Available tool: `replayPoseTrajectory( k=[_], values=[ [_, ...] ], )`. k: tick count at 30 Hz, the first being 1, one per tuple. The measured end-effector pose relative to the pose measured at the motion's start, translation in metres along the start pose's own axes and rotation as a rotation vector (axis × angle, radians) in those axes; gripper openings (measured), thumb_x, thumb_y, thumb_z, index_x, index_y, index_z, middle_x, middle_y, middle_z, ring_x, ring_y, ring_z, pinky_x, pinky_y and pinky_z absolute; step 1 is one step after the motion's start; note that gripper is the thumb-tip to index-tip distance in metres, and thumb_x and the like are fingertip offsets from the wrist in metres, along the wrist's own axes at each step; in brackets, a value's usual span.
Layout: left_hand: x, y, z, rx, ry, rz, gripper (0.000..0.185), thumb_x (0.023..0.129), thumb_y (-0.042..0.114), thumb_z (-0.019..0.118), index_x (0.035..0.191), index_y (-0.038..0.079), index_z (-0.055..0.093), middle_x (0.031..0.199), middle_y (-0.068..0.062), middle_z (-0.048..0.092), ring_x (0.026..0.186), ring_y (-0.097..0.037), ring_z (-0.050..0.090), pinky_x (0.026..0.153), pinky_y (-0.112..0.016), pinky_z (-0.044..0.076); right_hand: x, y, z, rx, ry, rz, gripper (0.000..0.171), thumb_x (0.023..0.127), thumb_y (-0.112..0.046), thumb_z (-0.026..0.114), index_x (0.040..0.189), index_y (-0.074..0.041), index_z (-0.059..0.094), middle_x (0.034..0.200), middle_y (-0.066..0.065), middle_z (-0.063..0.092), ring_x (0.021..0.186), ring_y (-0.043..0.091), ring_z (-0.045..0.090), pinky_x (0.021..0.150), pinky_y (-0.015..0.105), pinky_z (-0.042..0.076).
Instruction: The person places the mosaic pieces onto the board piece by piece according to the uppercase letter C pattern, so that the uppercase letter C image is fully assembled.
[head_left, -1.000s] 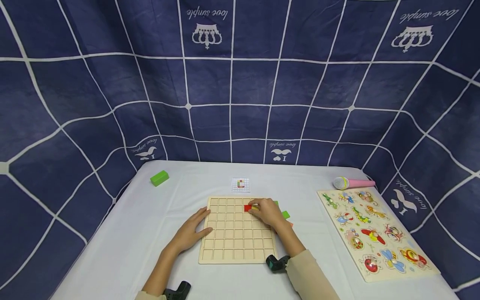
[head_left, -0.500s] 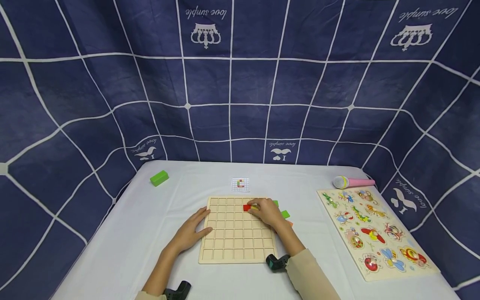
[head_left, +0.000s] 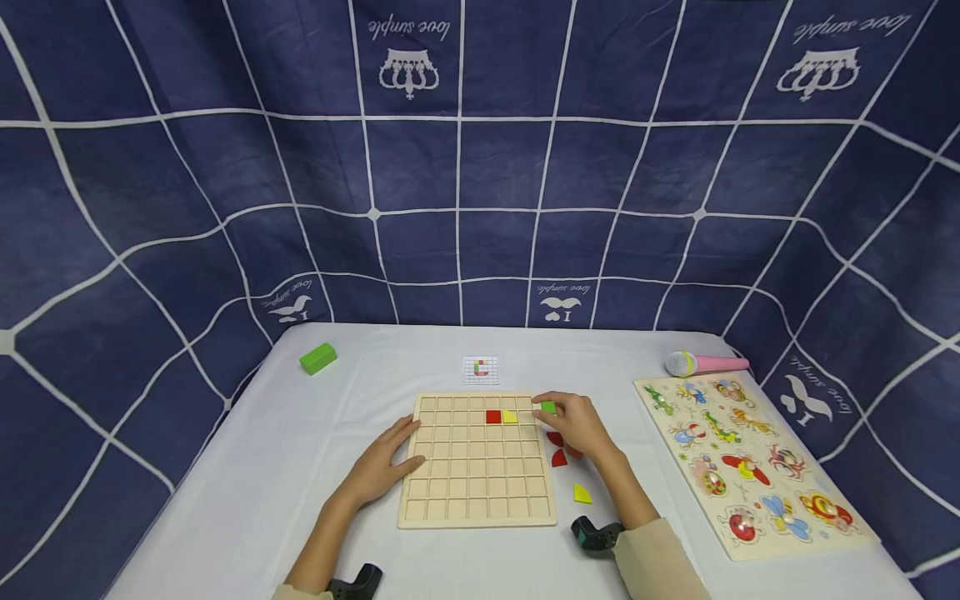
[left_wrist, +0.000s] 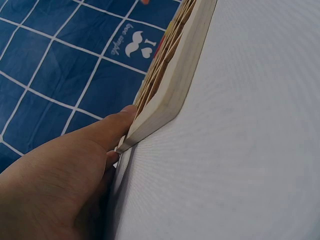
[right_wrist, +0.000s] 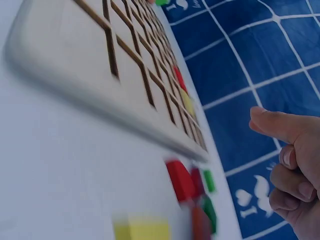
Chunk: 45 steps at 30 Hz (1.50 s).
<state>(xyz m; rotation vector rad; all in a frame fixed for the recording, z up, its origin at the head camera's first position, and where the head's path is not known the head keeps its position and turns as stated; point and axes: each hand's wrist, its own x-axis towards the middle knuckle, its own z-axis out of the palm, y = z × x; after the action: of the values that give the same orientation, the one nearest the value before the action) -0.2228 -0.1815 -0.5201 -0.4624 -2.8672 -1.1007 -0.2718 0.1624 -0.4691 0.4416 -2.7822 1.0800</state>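
My left hand [head_left: 381, 467] rests at the left edge of the wooden grid board [head_left: 457, 490]; in the left wrist view its thumb [left_wrist: 117, 127] touches the board's edge. A red square block [head_left: 492, 417] and a yellow block [head_left: 510, 417] sit side by side in neighbouring cells of an upper row. At the board's upper right, my right hand [head_left: 579, 423] has thumb and index finger apart near a green block [head_left: 548, 407]. Nothing shows between its fingers in the right wrist view, where several fingers are bent.
Red pieces [head_left: 559, 458] and a yellow quarter-round piece [head_left: 582, 494] lie right of the board. A small pattern card [head_left: 481, 381] lies behind it. Also on the table are a green block [head_left: 318, 358], a pink toy microphone [head_left: 720, 365] and an insect puzzle board [head_left: 708, 446].
My right hand has let go of the yellow block, which stays in its cell beside the red one, and moved right to the green block. The left hand has kept its place.
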Motion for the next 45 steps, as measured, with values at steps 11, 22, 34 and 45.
replayPoseTrajectory(
  k=[11, 22, 34, 45],
  values=[
    [0.000, 0.000, 0.000, -0.006, 0.005, -0.012, 0.067, 0.086, 0.040, 0.064, 0.141, 0.012, 0.039, 0.149, -0.010, 0.028, 0.135, -0.034, 0.025, 0.104, -0.055, 0.025, -0.049, 0.005, -0.035, -0.026, -0.078, -0.011, 0.023, 0.077, -0.024, 0.075, 0.099, -0.019, 0.072, 0.048, -0.006, 0.037, 0.043, 0.007, 0.032, 0.040, 0.020, 0.023],
    [0.002, 0.002, -0.002, -0.010, 0.007, -0.011, 0.067, 0.085, 0.036, 0.065, 0.141, 0.011, 0.039, 0.149, -0.011, 0.028, 0.135, -0.034, 0.025, 0.105, -0.054, 0.024, -0.101, 0.019, -0.030, -0.124, -0.120, -0.071, 0.028, 0.071, -0.037, 0.078, 0.095, -0.024, 0.071, 0.048, -0.014, 0.034, 0.045, -0.002, 0.025, 0.041, 0.015, 0.024],
    [0.000, 0.003, -0.002, -0.015, -0.010, -0.016, 0.068, 0.085, 0.037, 0.065, 0.142, 0.011, 0.038, 0.149, -0.010, 0.027, 0.135, -0.033, 0.024, 0.105, -0.054, 0.024, -0.108, 0.038, -0.024, -0.160, -0.038, -0.092, 0.020, 0.071, -0.030, 0.079, 0.088, -0.025, 0.070, 0.047, -0.017, 0.031, 0.044, -0.003, 0.024, 0.041, 0.015, 0.022],
    [0.000, 0.003, -0.002, -0.011, -0.010, -0.021, 0.068, 0.086, 0.039, 0.064, 0.142, 0.012, 0.037, 0.149, -0.010, 0.026, 0.135, -0.033, 0.024, 0.105, -0.055, 0.023, -0.098, 0.032, -0.015, -0.141, -0.093, -0.129, 0.025, 0.071, -0.033, 0.079, 0.092, -0.023, 0.071, 0.048, -0.016, 0.034, 0.044, -0.003, 0.028, 0.042, 0.015, 0.025]
  ],
)
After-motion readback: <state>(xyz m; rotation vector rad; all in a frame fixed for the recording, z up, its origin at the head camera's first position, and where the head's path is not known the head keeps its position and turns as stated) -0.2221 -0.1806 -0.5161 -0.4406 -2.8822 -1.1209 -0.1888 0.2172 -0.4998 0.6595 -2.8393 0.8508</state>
